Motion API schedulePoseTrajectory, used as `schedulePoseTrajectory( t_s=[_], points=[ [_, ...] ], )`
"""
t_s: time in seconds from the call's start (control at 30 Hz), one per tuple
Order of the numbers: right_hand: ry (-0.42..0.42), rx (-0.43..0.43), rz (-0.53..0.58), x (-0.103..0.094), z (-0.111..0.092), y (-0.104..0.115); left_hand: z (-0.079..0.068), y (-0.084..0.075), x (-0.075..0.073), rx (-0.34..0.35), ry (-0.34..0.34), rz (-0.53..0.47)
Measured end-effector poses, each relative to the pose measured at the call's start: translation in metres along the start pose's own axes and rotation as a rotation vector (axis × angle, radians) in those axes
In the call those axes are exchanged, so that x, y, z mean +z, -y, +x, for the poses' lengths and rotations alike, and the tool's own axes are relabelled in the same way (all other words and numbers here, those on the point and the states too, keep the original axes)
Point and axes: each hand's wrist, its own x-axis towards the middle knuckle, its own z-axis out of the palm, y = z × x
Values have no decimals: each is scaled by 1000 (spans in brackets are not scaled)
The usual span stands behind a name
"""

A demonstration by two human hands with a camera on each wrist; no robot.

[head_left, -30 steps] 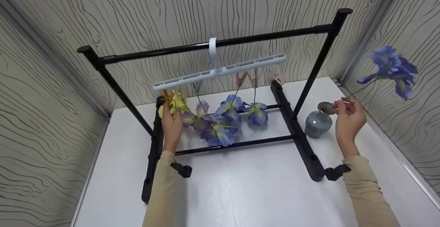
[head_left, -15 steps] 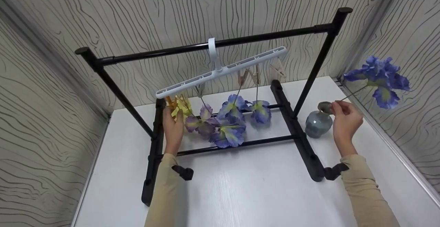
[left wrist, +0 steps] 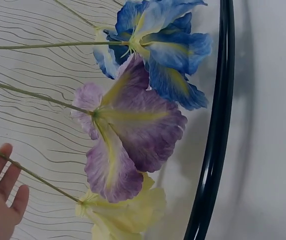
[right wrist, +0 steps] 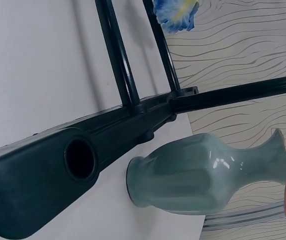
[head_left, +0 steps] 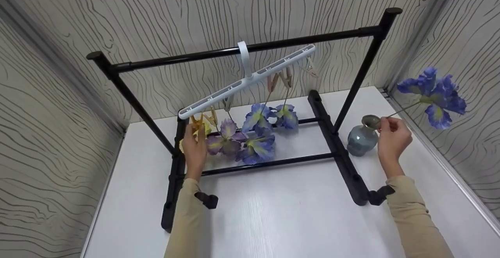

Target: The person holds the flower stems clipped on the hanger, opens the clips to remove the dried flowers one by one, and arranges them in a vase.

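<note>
1. Pinching the stem (head_left: pixel 404 109) of a blue flower (head_left: pixel 435 98), the right hand (head_left: pixel 394 138) is holding it at the scene's right.
2. The vase (head_left: pixel 361 140) is standing upright right of the rack (head_left: pixel 297 42), its mouth opening just left of those fingertips. This relation seems to matter most; the right hand is plainly the nearer one. Whether the stem's tip is sitting inside, I cannot tell.
3. The flower's long axis is slanting: bloom pointing right and up, stem running left and down toward the mouth.
4. At the left, the left hand (head_left: pixel 194 148) is gripping the orange clip (head_left: pixel 197 123) under the hanger's (head_left: pixel 250 80) low end.
5. The yellow flower (left wrist: pixel 128 212) is hanging beside that hand; whether the fingers are also holding its stem, I cannot tell.
</note>
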Motion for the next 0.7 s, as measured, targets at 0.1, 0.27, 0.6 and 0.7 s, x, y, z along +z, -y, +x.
schedulePoseTrajectory(
  t_s=[0.1,0.27,0.6,0.7],
  points=[
    [8,-5,-85,-1,-1,-2,-1,-1,-3,4,-12,15],
    [43,23,-142,-2,-4,-6,-6,-2,-6,7,-39,29],
    [62,-35,-120,-2,-14,-10,-15,1,-12,47,-66,19],
    [93,-47,-149,-3,-17,-14,-16,1,-13,70,-71,10]
  ],
)
